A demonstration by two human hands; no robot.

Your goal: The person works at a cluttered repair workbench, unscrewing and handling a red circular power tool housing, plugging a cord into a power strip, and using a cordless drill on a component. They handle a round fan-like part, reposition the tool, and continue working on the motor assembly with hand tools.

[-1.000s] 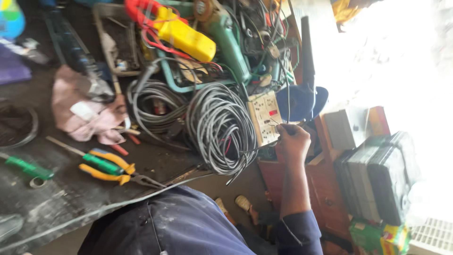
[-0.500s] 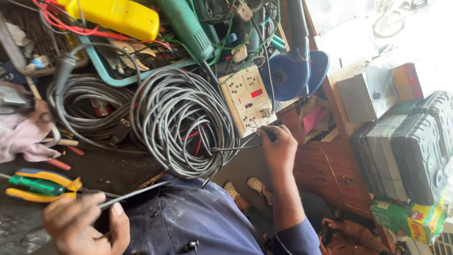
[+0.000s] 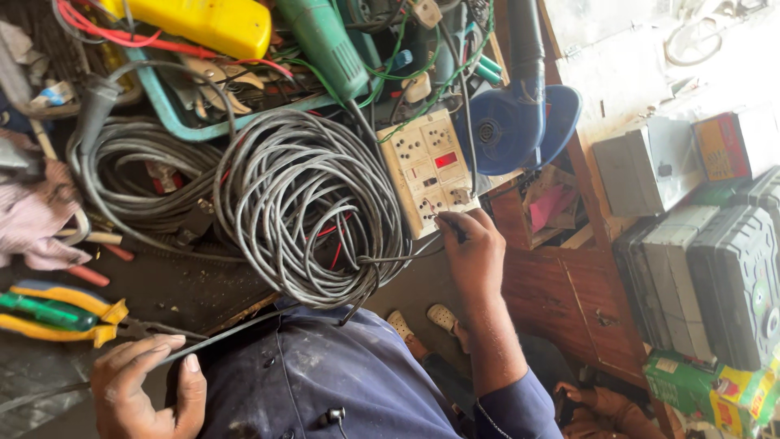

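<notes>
- Since half a second ago, the left hand (image 3: 146, 389) is sitting a little higher and further into the bottom-left corner, and the right hand (image 3: 471, 252) is staying close against the socket board while the view is sliding slightly to the left.
- Left hand: thumb and fingers are pinching a thin grey cable (image 3: 236, 329), which is running taut from the hand up toward the big coil.
- Right hand: fingers are curled together round a slim dark tip (whether a probe, a plug or the cable's own end is too small to tell), and they are pressing it at the lower edge of the cream socket board (image 3: 426, 167).
- Coil of grey cable (image 3: 313, 207): it is lying on the cluttered bench, just left of the socket board, and most of it is looking wound up; only the one strand between the hands is pulled loose.
- Progress, as a judgement: one end is being brought to the board and the slack is being held, so the joining looks under way but not finished; nothing shows it seated.
- Nearby things: yellow-handled pliers (image 3: 61, 313) are lying just above the left hand, a blue blower (image 3: 512, 122) is resting beside the board's right edge, and a yellow meter (image 3: 211, 24) is lying in a teal tray (image 3: 175, 114) at the top.
</notes>
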